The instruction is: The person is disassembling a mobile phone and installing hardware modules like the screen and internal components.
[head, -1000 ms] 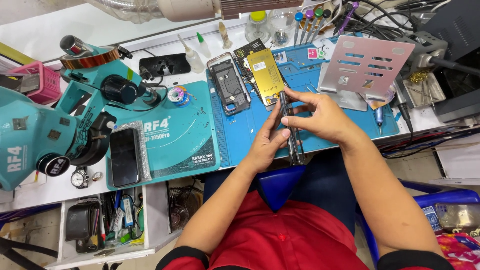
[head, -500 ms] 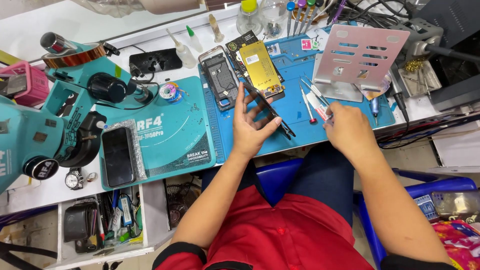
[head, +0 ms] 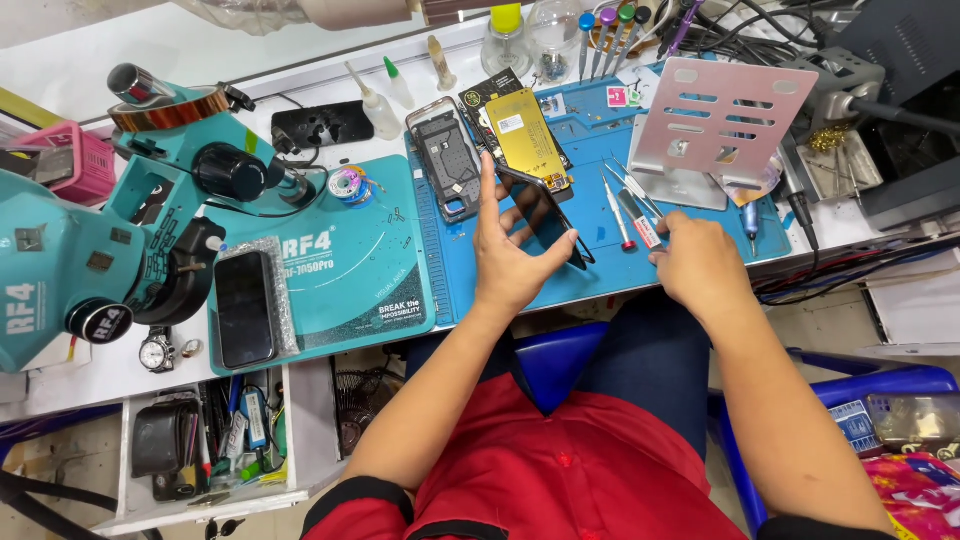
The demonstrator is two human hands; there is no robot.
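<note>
White bench [head: 250,70] across the upper frame, evenly lit, no hard shadows. Open white drawer [head: 300,430] below its left edge, packed with small tools. Blue plastic chair [head: 560,365] at the centre, its arm [head: 850,380] showing at right. Pale floor [head: 850,320] under the bench on the right side.
</note>
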